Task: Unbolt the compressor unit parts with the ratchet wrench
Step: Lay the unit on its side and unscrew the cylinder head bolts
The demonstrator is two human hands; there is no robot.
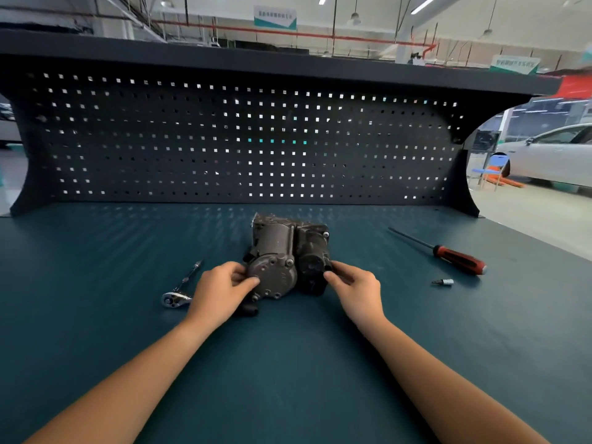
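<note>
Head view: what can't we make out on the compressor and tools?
Head view only:
- Compressor underside and far end: hidden by its own body.
- End-cover bolts: too small to tell head type.
- Black part under the left hand: mostly covered by that hand.
- Where the right hand grips: lost in dark casing.
- Small bit near the screwdriver: too small to identify.

The compressor (288, 254) is dull, rough cast metal. At its eight o'clock the ratchet (174, 298) shines chrome. At three, the screwdriver (458, 259) has a glossy red-and-black plastic grip. The benchtop (288, 363) is matt teal, and the pegboard (160, 139) at twelve is matt dark metal.
</note>
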